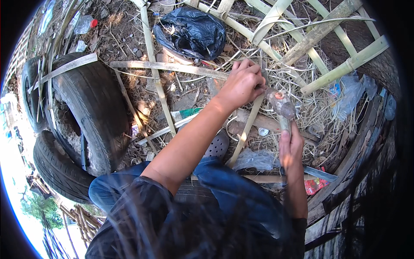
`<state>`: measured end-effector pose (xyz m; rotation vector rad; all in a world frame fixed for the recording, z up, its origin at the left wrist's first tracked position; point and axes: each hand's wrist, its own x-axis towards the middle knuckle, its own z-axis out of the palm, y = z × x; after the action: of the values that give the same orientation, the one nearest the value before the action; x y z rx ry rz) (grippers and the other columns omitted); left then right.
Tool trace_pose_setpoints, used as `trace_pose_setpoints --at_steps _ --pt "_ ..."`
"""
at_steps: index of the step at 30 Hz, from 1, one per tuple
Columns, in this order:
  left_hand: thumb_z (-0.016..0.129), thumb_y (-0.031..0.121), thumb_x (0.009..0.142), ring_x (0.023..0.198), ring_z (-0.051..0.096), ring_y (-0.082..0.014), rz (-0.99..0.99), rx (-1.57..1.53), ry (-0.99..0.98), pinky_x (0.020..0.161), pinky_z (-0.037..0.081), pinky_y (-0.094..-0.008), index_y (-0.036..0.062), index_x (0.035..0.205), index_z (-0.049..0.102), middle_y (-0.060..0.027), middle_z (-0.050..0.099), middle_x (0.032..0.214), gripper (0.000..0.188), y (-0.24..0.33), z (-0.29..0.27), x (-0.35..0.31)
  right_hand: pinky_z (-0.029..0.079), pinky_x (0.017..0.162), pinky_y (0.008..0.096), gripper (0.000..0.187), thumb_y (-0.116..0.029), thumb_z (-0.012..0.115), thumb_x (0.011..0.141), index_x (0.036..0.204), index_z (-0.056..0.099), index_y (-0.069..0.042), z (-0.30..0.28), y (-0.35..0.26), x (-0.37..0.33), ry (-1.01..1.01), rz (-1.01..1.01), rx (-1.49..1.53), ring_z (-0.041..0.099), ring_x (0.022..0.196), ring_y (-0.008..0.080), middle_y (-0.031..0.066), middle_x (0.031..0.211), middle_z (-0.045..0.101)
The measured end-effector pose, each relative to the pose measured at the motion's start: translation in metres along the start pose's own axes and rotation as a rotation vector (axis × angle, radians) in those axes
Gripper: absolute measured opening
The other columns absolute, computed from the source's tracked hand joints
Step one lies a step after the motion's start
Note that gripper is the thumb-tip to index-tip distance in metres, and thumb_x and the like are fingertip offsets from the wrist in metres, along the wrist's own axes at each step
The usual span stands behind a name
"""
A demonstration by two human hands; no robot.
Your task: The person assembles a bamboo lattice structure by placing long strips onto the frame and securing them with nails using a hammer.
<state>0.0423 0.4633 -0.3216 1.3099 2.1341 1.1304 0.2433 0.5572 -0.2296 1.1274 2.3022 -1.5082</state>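
Observation:
My left hand (245,84) is closed at the upper end of a narrow bamboo strip (245,134), which slants down toward my knees. A thin greyish piece (264,69) stands up just beyond its fingers; I cannot tell whether it is part of the strip. My right hand (291,144) is wrapped round the pale handle of a mallet (280,103). The mallet's thick, worn head has an orange-brown patch and sits right beside my left fingertips, apart from them or touching, I cannot tell.
Old tyres (88,103) stand at the left. A black plastic bag (189,33) lies at the far side, next to a bamboo lattice (297,43). Thin shavings (310,116) cover the ground at the right, with clear plastic (347,97). A grey clog (217,146) shows under my left arm.

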Motion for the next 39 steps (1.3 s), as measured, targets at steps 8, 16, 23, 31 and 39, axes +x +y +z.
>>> trace_pose_setpoints --at_steps 8,16,23,31,39 --pt "0.078 0.01 0.06 0.099 0.052 -0.0246 0.017 -0.004 0.004 0.088 0.037 -0.0383 0.0101 0.073 0.069 -0.0015 0.059 0.087 0.016 0.0 0.001 0.0 0.038 0.049 0.0371 0.037 -0.032 0.046 0.097 0.106 0.052 0.004 -0.005 -0.003 -0.001 0.049 -0.041 0.005 0.051 0.047 0.0229 0.0127 0.057 0.05" --pt "0.077 0.013 0.063 0.101 0.052 -0.0244 0.006 0.013 -0.002 0.089 0.037 -0.0384 0.0104 0.074 0.069 -0.0015 0.061 0.088 0.015 -0.002 -0.001 -0.004 0.035 0.047 0.037 0.039 -0.027 0.044 0.098 0.114 0.051 0.007 -0.001 -0.001 -0.006 0.052 -0.038 0.06 0.048 0.046 0.0211 0.0119 0.054 0.046" --pt "0.077 0.012 0.063 0.1 0.052 -0.0243 0.01 0.019 0.001 0.09 0.036 -0.0388 0.0117 0.075 0.069 -0.0017 0.06 0.087 0.014 -0.002 0.001 -0.001 0.034 0.047 0.0361 0.038 -0.026 0.046 0.097 0.113 0.052 0.008 -0.001 -0.008 0.007 -0.009 0.028 -0.069 0.048 0.047 0.0188 0.0105 0.055 0.045" --pt "0.081 0.029 0.064 0.097 0.054 -0.0238 -0.081 0.21 0.028 0.089 0.037 -0.0401 0.0156 0.092 0.066 -0.0018 0.058 0.09 0.035 0.006 -0.007 -0.006 0.031 0.043 0.0232 0.041 -0.03 0.041 0.1 0.12 0.05 0.004 -0.003 0.007 -0.014 0.065 0.21 0.251 0.039 0.049 0.0047 -0.0032 0.058 0.042" --pt "0.072 0.057 0.071 0.1 0.061 -0.0301 -0.318 0.536 -0.243 0.089 0.047 -0.0432 0.0066 0.109 0.061 -0.0106 0.062 0.1 0.064 0.002 -0.045 -0.008 0.03 0.042 0.0213 0.035 -0.034 0.04 0.101 0.109 0.052 -0.002 -0.002 0.019 -0.017 0.053 0.157 0.195 0.037 0.049 0.0036 -0.0046 0.059 0.039"
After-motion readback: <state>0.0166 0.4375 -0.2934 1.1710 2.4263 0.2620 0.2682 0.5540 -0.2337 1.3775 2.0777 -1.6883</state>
